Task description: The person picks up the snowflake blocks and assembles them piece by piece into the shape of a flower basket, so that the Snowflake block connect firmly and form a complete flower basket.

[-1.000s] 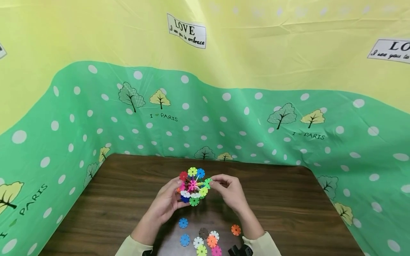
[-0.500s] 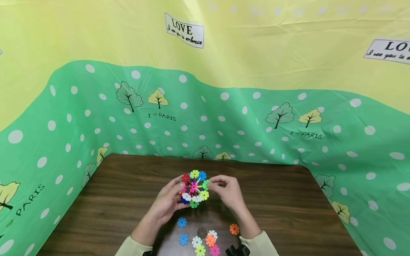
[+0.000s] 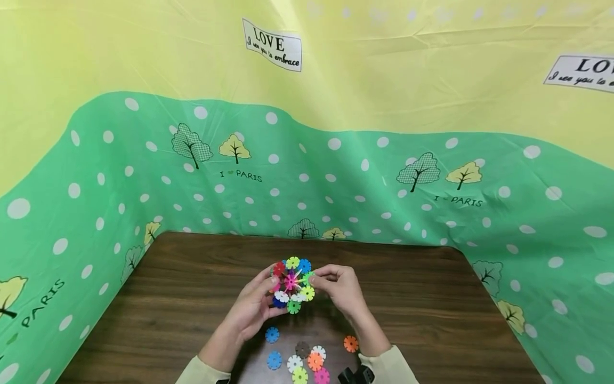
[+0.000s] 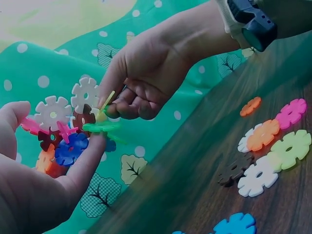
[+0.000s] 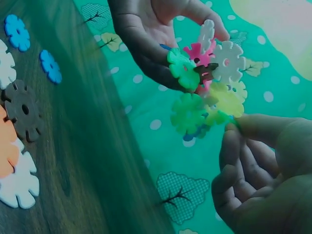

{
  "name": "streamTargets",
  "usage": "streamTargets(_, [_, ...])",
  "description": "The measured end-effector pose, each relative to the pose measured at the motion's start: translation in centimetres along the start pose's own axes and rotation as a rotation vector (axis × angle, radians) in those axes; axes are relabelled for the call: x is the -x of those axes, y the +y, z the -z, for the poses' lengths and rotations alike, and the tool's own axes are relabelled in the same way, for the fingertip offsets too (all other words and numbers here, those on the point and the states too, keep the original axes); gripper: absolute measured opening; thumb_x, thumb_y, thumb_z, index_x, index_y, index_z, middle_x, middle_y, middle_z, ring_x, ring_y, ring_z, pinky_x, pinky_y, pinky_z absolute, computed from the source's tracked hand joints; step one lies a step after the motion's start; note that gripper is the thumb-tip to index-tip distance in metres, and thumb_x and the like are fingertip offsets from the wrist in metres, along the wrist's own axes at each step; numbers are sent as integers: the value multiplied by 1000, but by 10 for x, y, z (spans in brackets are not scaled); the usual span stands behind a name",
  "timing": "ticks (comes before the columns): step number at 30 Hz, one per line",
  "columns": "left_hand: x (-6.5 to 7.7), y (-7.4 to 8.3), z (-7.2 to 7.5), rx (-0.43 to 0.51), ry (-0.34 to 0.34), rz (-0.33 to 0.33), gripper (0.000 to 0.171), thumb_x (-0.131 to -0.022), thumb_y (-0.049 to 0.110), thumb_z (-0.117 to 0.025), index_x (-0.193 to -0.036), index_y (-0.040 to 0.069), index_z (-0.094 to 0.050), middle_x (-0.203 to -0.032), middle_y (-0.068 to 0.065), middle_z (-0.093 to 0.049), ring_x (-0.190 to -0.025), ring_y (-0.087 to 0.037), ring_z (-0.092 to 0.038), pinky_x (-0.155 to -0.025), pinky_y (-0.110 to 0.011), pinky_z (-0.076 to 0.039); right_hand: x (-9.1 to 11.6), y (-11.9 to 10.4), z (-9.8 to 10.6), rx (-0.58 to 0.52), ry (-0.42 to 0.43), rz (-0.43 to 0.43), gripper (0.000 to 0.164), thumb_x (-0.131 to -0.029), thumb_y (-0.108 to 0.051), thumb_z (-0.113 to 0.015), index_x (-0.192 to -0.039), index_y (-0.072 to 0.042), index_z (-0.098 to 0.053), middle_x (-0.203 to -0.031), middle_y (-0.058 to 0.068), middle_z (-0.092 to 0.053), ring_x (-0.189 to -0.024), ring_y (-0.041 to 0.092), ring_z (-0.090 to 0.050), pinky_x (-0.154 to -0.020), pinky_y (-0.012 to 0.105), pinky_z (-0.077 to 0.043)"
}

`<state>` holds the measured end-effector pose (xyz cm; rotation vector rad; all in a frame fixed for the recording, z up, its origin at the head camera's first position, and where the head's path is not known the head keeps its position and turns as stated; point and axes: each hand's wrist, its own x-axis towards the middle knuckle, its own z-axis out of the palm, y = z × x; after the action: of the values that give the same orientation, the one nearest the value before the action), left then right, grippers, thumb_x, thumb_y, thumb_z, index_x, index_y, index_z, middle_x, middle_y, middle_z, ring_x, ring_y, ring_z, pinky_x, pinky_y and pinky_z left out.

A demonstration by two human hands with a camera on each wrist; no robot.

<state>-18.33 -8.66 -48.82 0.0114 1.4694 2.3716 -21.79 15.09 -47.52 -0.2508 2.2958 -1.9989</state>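
A ball-like cluster of notched plastic snowflake discs (image 3: 291, 281), in pink, red, yellow, blue, white and green, is held above the table between both hands. My left hand (image 3: 250, 305) grips its left side, thumb at the front and fingers beneath. On the opposite side my right hand (image 3: 341, 288) pinches a green disc (image 3: 308, 278) at the cluster's edge between thumb and forefinger. In the right wrist view the yellow and green discs (image 5: 187, 113) lie nearest the right fingertips, and white discs (image 5: 228, 62) show by the left thumb. The pinched disc is partly hidden by the fingers.
Loose discs lie on the dark wooden table (image 3: 422, 309) below the hands: two blue (image 3: 272, 335), a brown (image 3: 303, 350), an orange (image 3: 350, 343) off to the right, and several overlapping in white, orange, yellow and pink. A green and yellow printed cloth (image 3: 307, 154) surrounds the table.
The cluster has tilted a little, so its front faces the head camera more. Both hands keep their hold, and the loose discs stay in place on the table.
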Motion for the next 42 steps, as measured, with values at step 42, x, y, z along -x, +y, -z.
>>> streamTargets(42, [-70, -30, -56, -464, 157, 65, 60, -93, 39, -77, -127, -9, -64, -117, -17, -70, -95, -30, -69, -83, -42, -61, 0, 30, 89, 33, -23, -265, 67, -97, -35, -72, -145, 4, -48, -129, 22, -62, -100, 29, -70, -86, 46, -61])
